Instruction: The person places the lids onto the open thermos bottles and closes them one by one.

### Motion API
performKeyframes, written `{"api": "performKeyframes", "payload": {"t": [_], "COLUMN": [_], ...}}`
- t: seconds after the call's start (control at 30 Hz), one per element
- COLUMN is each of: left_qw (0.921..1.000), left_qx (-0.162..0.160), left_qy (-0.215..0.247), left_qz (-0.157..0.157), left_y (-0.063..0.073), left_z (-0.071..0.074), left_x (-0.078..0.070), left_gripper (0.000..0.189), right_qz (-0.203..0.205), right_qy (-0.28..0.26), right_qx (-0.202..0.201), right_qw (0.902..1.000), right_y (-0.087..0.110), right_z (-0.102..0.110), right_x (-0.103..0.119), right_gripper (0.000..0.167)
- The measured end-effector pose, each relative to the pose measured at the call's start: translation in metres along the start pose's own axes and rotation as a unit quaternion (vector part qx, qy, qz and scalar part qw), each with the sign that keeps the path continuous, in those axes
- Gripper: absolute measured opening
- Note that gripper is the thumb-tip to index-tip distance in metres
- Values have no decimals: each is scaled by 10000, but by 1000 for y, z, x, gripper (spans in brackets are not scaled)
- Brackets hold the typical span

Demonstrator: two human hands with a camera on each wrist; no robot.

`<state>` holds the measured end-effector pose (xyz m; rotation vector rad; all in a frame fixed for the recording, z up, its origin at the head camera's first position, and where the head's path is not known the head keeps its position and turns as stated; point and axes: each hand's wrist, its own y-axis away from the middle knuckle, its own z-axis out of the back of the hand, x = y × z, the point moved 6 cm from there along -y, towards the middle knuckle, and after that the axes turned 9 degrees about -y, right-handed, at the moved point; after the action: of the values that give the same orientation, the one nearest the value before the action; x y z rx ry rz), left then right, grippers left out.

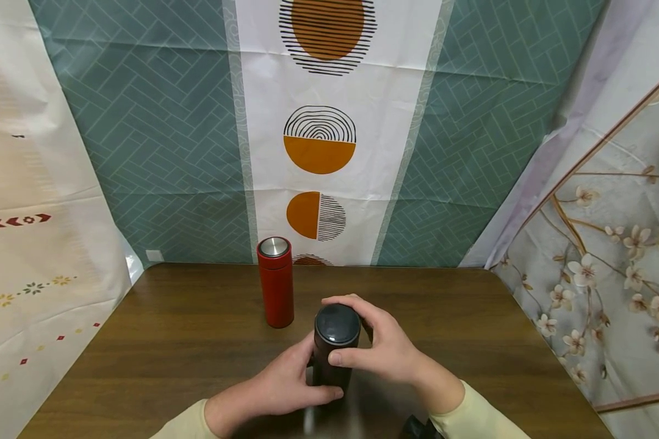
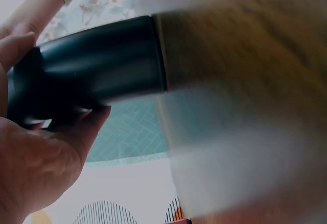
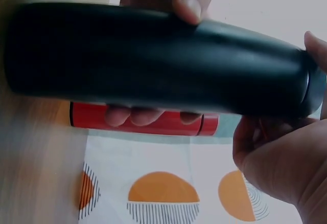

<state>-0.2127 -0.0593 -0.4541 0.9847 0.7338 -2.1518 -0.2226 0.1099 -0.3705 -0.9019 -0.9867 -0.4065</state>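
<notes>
A black thermos bottle (image 1: 331, 366) stands upright on the wooden table between my two hands. My left hand (image 1: 285, 381) grips its body, with the thumb across the near side and the fingers round the far side. In the right wrist view, left fingertips show below the black thermos bottle (image 3: 153, 60). My right hand (image 1: 390, 347) holds the top end around the dark lid (image 1: 337, 323), thumb in front and fingers behind. The bottle's base in the left wrist view meets the tabletop (image 2: 230, 45). Behind and to the left stands a red thermos bottle (image 1: 277, 289) with a silver-topped lid.
The brown wooden table (image 1: 198, 317) reaches back to a green and white patterned cloth (image 1: 170, 152). Light patterned cloths hang along the left and right sides. A small dark object (image 1: 417, 428) shows beside the right sleeve at the bottom edge.
</notes>
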Motion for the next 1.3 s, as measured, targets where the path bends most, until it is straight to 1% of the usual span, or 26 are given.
{"api": "performKeyframes", "payload": {"t": [0.13, 0.27, 0.33, 0.4, 0.63, 0.73, 0.97, 1.13, 1.3], "left_qw": [9995, 9987, 9984, 9982, 9982, 9983, 9986, 9990, 9993], "left_qx": [283, 500, 565, 592, 593, 560, 471, 363, 283], "left_qy": [104, 88, 74, 46, -69, -76, 52, 23, 79], "left_qz": [52, 18, -30, -64, -62, -121, -225, -248, -223], "left_y": [2, 4, 4, 5, 4, 3, 1, 1, 0], "left_z": [0, 0, 0, 0, 0, -1, -1, 0, 0], "left_x": [1, 1, 1, 0, 0, -2, -4, -5, -6], "left_gripper": [86, 86, 87, 86, 81, 81, 78, 77, 78], "right_qz": [110, 354, 458, 540, 669, 707, 817, 800, 633], "right_qy": [-312, -570, -662, -656, -511, -454, -161, -16, 151], "right_qx": [403, 767, 887, 925, 788, 731, 534, 331, 63], "right_qw": [9986, 9948, 9928, 9921, 9933, 9938, 9951, 9962, 9979], "right_y": [-1, -1, -1, -1, -1, -1, -1, -1, -1], "right_z": [-1, -2, -3, -3, -3, -3, -2, -1, -1], "right_x": [0, 0, 1, 2, 4, 4, 4, 4, 4], "right_gripper": [69, 69, 69, 68, 67, 68, 65, 65, 65]}}
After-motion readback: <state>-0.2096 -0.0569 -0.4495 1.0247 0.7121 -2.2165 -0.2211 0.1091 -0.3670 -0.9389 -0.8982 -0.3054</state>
